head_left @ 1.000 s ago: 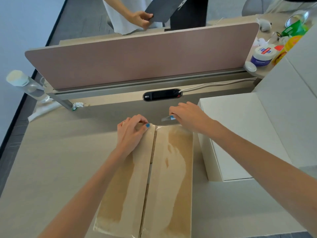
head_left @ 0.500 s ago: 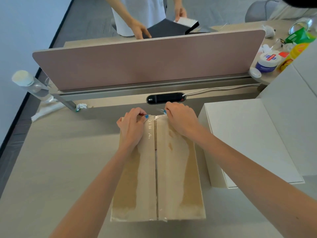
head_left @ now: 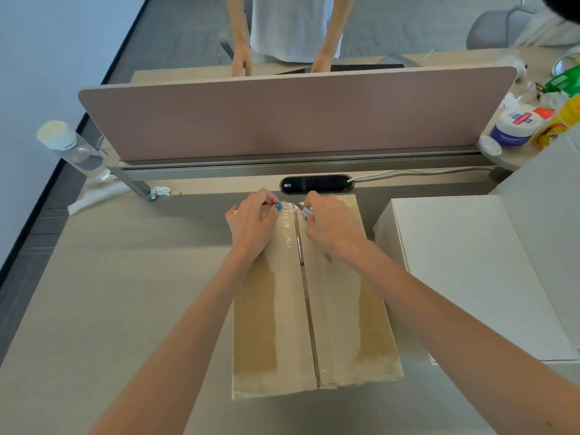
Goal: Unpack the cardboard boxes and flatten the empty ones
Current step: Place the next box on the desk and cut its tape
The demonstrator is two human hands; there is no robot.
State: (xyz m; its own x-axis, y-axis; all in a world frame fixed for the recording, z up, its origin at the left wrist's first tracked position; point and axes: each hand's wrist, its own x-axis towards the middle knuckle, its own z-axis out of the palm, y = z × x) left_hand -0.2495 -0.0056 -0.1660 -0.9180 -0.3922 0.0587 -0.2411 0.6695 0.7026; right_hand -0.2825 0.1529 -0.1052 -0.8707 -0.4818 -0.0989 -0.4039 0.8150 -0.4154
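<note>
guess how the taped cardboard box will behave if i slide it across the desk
Probably slides without tipping: the cardboard box lies flat and broad on the desk. Its glossy tape may feel slippery. Weight cannot be judged.

This is an open-plan office. A long pinkish divider panel (head_left: pixel 282 114) stands upright across a pale wood-look surface (head_left: pixel 110 293), splitting it into two facing workstations. Just in front of the panel's foot, a black power socket strip (head_left: pixel 317 184) is set into the surface, and a white cable (head_left: pixel 408 173) runs from it along the panel's base. Behind the panel, another person (head_left: pixel 292 26) stands at the opposite workstation on grey carpet flooring (head_left: pixel 188 32). Beyond the panel's right end stands a grey chair (head_left: pixel 489 29). At the panel's left end stands a clear water bottle (head_left: pixel 72 149); past its right end is a clutter of tubs and bottles (head_left: pixel 514 127).
</note>
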